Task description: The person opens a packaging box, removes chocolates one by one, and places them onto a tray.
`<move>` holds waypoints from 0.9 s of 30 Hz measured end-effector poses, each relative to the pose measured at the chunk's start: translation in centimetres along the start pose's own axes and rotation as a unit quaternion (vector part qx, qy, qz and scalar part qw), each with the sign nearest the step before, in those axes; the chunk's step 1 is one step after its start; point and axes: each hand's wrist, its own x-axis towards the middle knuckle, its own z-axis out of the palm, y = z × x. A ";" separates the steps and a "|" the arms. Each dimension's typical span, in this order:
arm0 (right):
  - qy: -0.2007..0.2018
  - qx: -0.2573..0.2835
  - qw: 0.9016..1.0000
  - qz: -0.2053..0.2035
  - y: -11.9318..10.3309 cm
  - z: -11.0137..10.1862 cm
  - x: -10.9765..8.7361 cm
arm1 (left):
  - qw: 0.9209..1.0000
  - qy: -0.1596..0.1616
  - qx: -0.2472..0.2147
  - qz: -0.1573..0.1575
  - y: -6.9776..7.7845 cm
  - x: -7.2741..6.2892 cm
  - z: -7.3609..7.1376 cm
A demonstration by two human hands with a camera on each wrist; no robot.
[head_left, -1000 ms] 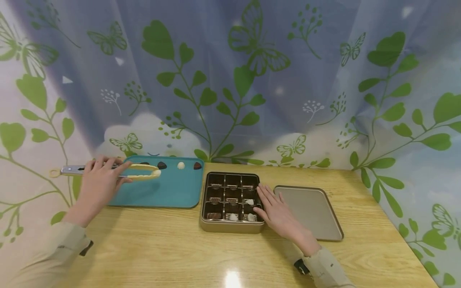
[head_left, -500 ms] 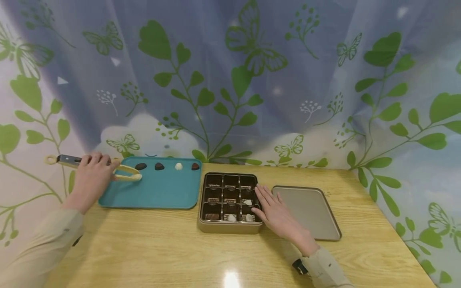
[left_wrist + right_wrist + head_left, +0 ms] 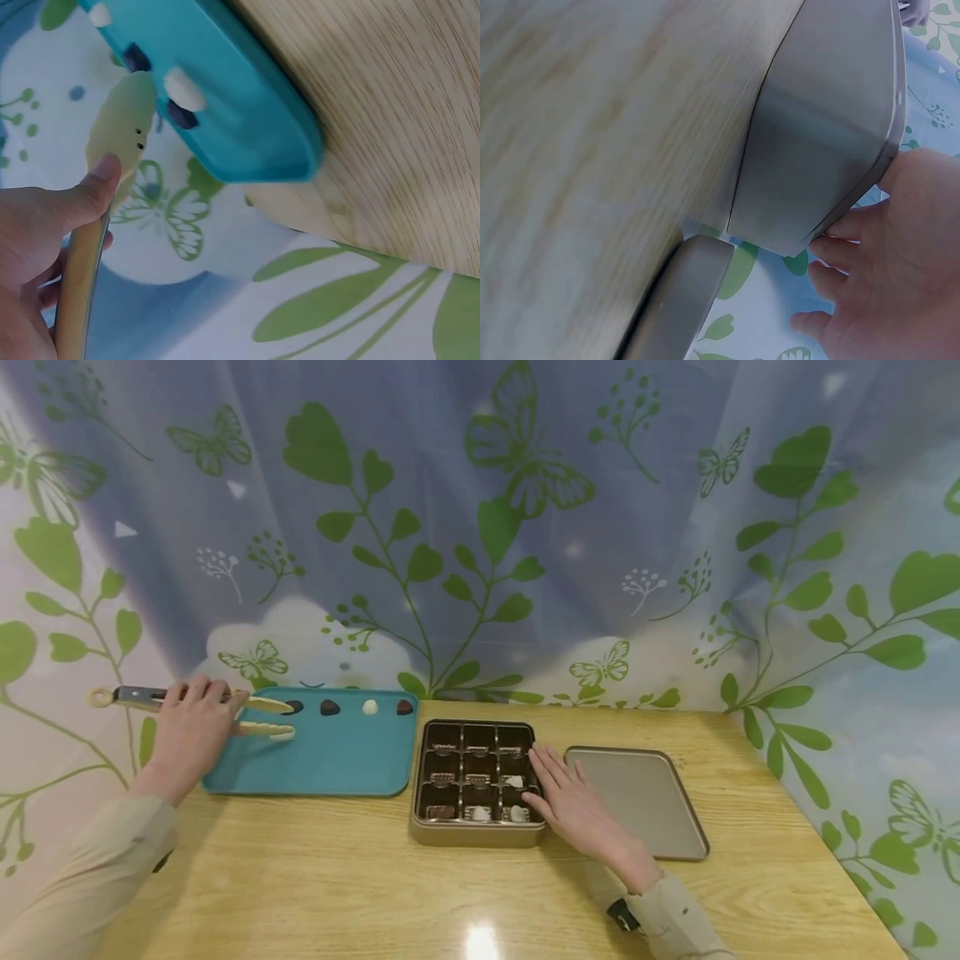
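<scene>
My left hand (image 3: 191,727) grips a pair of tongs (image 3: 120,127) with yellow ends, held over the left part of a teal tray (image 3: 345,768). The tongs' arms stand apart, and a white chocolate (image 3: 184,90) is by the lower tip. Along the tray's back edge sit a row of pieces: dark chocolates (image 3: 330,707), a white one (image 3: 371,707) and a reddish-brown one (image 3: 405,707). My right hand (image 3: 573,797) rests with extended fingers on the right rim of a bronze box (image 3: 480,835). Its compartments hold white and brown pieces in the front part.
A flat bronze lid (image 3: 637,793) lies to the right of the box, partly behind my right forearm. The wooden table (image 3: 337,877) ends at a patterned curtain (image 3: 450,527) at the back. The box stands close to the tray's right edge.
My left hand has carried the white chocolate in the tongs leftward over the tray, and the tongs' arms have spread apart. My right hand stays on the box rim.
</scene>
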 end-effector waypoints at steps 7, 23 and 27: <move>0.008 -0.007 1.000 -0.004 0.2 -0.1 -0.1 | 0.998 0.057 -0.019 0.015 2.0 0.1 -1.3; 0.000 0.001 1.000 -0.001 -0.1 -0.1 0.0 | 0.990 0.108 -0.008 0.086 8.9 2.8 -3.9; 0.001 0.000 1.000 -0.003 -0.1 -0.1 0.0 | 0.985 0.137 -0.012 0.107 11.0 4.3 -4.5</move>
